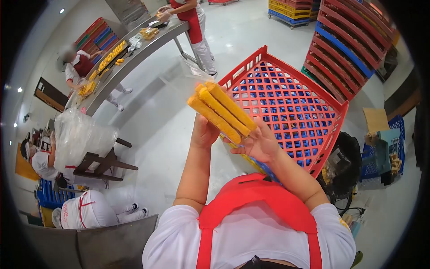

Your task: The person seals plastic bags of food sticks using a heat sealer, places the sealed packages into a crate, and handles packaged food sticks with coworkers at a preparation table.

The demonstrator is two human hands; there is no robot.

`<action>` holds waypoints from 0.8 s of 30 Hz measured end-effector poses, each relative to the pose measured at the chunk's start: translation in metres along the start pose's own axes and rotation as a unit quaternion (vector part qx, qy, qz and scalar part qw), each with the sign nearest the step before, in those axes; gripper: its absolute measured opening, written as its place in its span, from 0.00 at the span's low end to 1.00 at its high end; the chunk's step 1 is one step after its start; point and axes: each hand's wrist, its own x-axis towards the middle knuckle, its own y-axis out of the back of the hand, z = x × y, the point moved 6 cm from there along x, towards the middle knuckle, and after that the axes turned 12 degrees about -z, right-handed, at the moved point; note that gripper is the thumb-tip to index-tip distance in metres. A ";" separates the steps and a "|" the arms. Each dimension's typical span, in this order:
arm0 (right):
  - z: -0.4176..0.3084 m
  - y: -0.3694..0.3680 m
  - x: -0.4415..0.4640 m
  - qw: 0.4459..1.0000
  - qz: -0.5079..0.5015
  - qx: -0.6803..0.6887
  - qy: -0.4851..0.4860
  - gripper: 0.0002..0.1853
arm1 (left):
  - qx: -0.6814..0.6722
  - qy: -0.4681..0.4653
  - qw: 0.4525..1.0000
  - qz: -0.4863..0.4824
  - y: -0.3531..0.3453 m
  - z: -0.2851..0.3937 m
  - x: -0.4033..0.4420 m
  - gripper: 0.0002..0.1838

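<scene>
Several long yellow bread sticks (221, 112) lie side by side in a clear plastic bag, raised in front of my chest. My left hand (206, 130) is closed around the bag from below, its fingers partly hidden behind the bread. At the near right end, my right hand (260, 141) grips the same bag, with the thumb along its side. The bag's loose clear end (190, 71) stretches away past the far tips of the sticks. Just beyond my hands, to the right, is a red lattice crate (286, 112) on top of blue crates.
A tall stack of red and blue crates (345, 45) stands at the right. Co-workers handle yellow bread along the long metal table (130, 45) at upper left. Plastic film (83, 134) covers a dark stool at left. A black bin bag (340, 163) sits near my right elbow.
</scene>
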 end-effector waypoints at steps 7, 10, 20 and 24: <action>-0.041 0.019 0.001 0.987 0.050 -0.124 0.093 0.31 | 0.192 0.042 0.980 -0.019 -0.034 -0.008 0.000 0.45; -0.039 0.028 0.005 0.997 0.002 -0.029 0.066 0.27 | 0.323 0.022 0.942 -0.088 -0.060 -0.014 -0.003 0.44; -0.037 0.039 0.005 0.997 0.026 0.008 0.073 0.29 | 0.150 0.123 0.980 -0.043 -0.051 -0.037 -0.011 0.41; -0.040 0.037 -0.012 0.997 -0.024 0.034 0.064 0.29 | 0.303 0.000 0.948 -0.097 -0.066 -0.006 0.001 0.53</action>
